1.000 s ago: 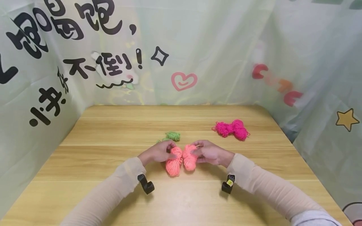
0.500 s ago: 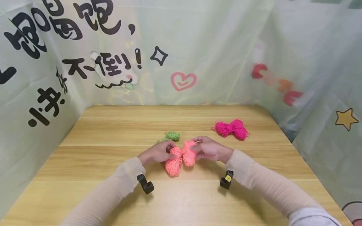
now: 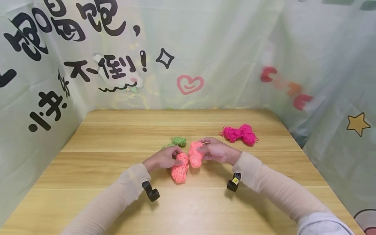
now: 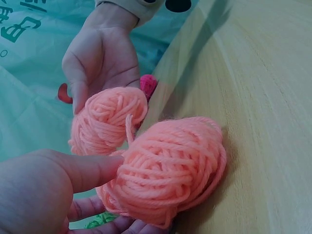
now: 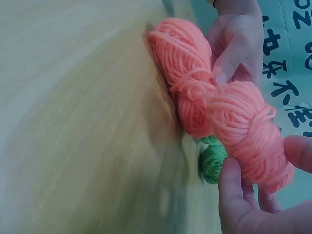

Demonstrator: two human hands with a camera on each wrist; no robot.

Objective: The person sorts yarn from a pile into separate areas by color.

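Observation:
Two small coral-pink skeins of yarn are side by side at the middle of the table in the head view. My left hand [image 3: 165, 159] grips the left skein [image 3: 180, 169] at its upper end, thumb across the near side. The right skein [image 3: 195, 156] is pinched between thumb and fingers of my right hand [image 3: 218, 150], a little higher and farther back. The right wrist view shows this skein [image 5: 248, 131] raised, with thumb and fingers around its end. In the left wrist view the left skein [image 4: 165, 170] lies close over the table.
Green yarn [image 3: 178, 141] lies just behind my left hand, partly hidden by it. A magenta pair of yarn bundles [image 3: 240, 134] sits at the back right of the wooden table [image 3: 117, 130]. Printed cloth [image 3: 220, 49] hangs behind and along both sides.
My right hand has moved slightly away from me and up with its skein, past the end of the left one. The left hand and its skein have stayed nearly still.

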